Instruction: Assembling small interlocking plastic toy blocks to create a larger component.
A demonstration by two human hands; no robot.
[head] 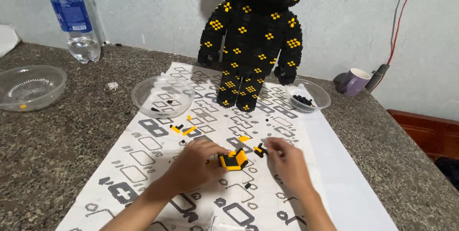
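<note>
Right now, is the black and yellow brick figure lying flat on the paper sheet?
No, the brick figure stands upright on its two legs on the paper sheet, against the wall.

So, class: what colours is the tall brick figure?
The figure is black with yellow diamond patches, seen in the head view.

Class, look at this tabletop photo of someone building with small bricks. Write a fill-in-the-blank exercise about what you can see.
1. The left hand holds a small assembly of yellow and ____ bricks.
2. The tall brick figure stands on a printed ____ sheet.
3. The clear bowl right of the figure holds ____ pieces.
4. The water bottle has a ____ label.

Missing words: black; instruction; black; blue
</note>
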